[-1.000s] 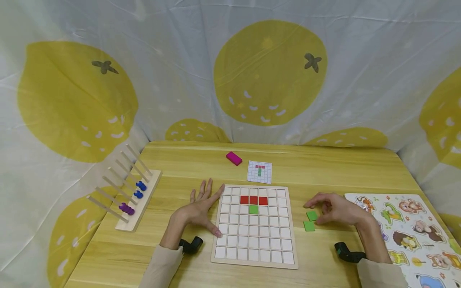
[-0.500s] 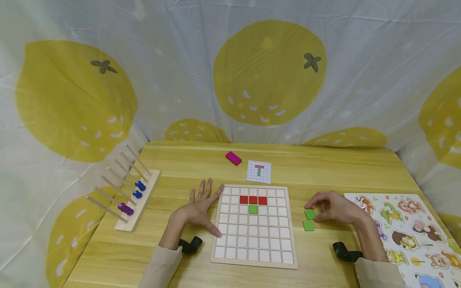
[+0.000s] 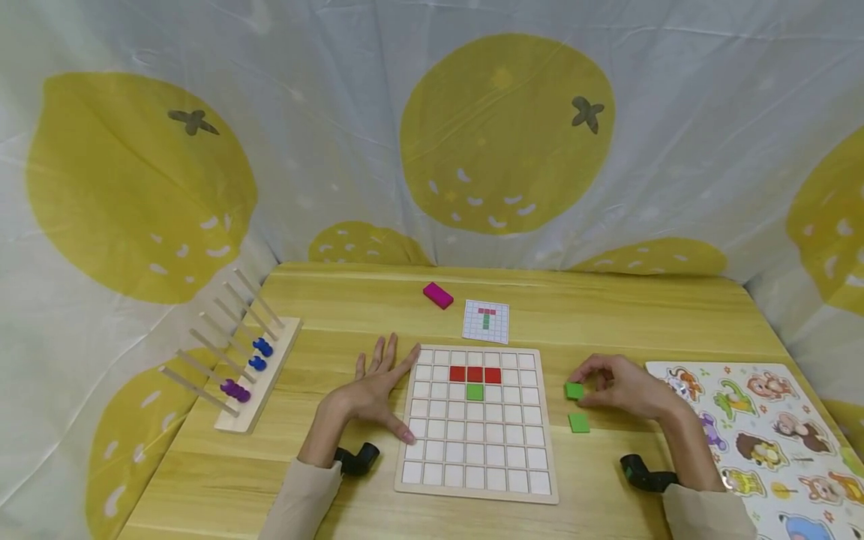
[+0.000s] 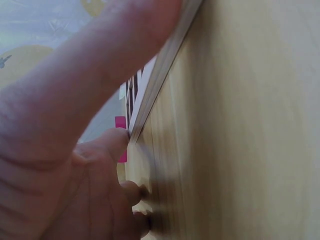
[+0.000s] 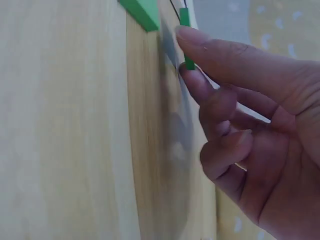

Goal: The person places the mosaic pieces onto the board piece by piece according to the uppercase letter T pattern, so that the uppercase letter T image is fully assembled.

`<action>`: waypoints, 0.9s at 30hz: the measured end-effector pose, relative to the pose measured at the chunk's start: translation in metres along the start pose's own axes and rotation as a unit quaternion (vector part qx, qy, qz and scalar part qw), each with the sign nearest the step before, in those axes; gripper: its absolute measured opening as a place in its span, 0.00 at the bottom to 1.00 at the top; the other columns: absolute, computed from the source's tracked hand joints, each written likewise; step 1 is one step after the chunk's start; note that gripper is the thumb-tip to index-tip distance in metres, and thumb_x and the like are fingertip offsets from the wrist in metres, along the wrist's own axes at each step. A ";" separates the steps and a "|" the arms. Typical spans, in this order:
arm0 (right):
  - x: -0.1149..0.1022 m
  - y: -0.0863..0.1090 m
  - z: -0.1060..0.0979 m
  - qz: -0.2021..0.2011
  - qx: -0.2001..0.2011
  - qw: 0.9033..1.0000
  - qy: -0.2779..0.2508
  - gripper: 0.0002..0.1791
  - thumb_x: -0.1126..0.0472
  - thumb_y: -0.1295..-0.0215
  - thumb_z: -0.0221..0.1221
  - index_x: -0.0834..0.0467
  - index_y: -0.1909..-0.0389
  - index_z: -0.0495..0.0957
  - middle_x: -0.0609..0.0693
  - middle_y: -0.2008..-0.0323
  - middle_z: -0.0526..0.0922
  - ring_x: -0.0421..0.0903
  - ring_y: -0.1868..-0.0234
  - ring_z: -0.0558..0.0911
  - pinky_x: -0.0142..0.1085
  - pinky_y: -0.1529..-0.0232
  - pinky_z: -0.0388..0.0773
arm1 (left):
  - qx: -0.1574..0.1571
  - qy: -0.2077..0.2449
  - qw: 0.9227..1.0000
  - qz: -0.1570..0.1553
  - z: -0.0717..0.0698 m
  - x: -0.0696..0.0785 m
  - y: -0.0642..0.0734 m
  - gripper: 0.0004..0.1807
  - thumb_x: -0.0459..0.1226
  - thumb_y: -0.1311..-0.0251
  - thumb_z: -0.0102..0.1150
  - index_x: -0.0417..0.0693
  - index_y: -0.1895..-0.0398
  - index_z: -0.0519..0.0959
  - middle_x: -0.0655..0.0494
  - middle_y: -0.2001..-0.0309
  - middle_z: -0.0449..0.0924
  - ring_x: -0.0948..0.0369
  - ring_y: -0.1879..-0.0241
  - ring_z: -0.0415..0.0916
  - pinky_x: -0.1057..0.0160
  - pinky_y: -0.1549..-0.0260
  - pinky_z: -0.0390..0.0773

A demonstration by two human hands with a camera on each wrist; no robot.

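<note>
My right hand (image 3: 621,386) pinches a green square tile (image 3: 574,391) between thumb and fingers, just off the right edge of the grid board. In the right wrist view that tile (image 5: 187,40) shows edge-on, above the wood. A second green tile (image 3: 578,423) lies flat on the table below it. My left hand (image 3: 371,397) rests with fingers spread at the left edge of the wooden grid board (image 3: 466,498), thumb and index finger touching its rim. On the board sit a row of red tiles (image 3: 475,374) and one green tile (image 3: 475,392) under the middle one.
Behind the board lie a small pattern card (image 3: 486,322) with a T shape and a magenta block (image 3: 439,295). A peg stand (image 3: 259,390) with blue and purple pieces is at the left. An animal puzzle board (image 3: 763,427) lies at the right.
My right hand has taken hold of the upper green tile and moved it slightly left and away from the other one. The left hand stays at the board's edge.
</note>
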State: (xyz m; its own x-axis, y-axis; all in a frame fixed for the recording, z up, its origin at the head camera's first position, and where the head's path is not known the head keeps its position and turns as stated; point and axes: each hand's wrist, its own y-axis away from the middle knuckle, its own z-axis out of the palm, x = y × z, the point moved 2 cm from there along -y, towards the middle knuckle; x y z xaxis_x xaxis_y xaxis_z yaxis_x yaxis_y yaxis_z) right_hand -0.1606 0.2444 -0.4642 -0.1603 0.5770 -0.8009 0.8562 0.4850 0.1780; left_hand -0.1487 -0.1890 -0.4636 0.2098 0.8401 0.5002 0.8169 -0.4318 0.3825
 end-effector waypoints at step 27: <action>-0.090 -0.042 0.110 -0.013 0.047 0.999 -0.024 0.13 0.65 0.47 0.77 0.57 0.60 0.89 0.48 0.72 0.77 0.39 0.77 0.65 0.28 0.75 0.62 | 0.000 -0.006 1.000 -0.003 -0.001 0.001 0.000 0.81 0.57 0.68 0.86 0.59 0.14 0.36 0.37 0.19 0.14 0.40 0.19 0.11 0.30 0.24 0.21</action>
State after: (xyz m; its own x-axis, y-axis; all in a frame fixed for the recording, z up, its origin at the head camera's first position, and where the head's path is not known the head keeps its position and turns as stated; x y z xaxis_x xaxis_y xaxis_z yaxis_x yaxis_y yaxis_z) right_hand -0.1279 0.0997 -0.4625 -0.1605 0.5313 -0.8318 0.8947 0.4343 0.1047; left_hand -0.1488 -0.1885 -0.4622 0.2106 0.8464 0.4892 0.8181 -0.4266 0.3857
